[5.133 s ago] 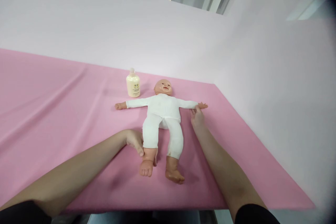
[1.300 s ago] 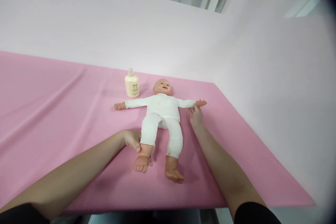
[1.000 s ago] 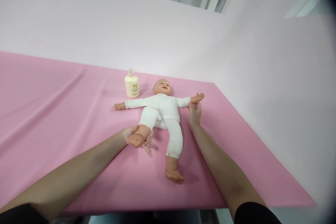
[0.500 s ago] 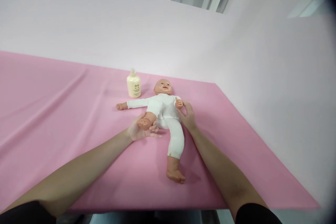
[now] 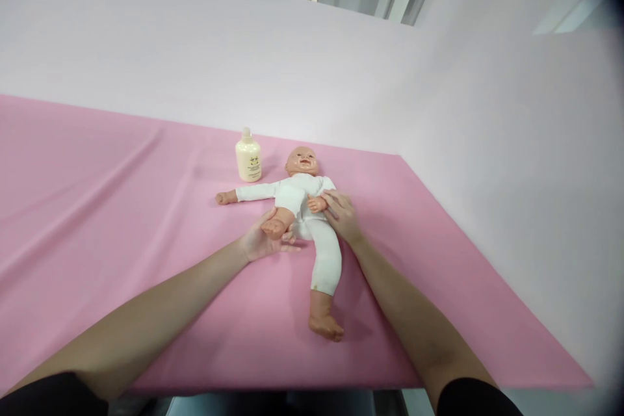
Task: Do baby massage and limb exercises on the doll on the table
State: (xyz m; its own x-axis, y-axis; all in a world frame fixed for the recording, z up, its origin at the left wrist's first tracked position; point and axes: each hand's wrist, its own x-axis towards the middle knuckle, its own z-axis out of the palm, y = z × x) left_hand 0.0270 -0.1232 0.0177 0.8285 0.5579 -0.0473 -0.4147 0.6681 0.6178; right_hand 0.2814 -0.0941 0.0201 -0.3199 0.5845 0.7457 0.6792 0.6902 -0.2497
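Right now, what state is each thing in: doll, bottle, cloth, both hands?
doll: on its back, one leg bent up, one arm folded over chest
left hand: holding the bent leg's foot
right hand: holding the folded arm
bottle: upright, capped
pink cloth: spread, slightly creased

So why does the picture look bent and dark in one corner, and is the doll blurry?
Head view: the wide lens bows the pink cloth edges, and the right side fades to a dark, hazy corner. Light is soft and even; the doll casts only faint shadows under its leg. The doll, the bottle, the left hand and the right hand look fairly sharp.
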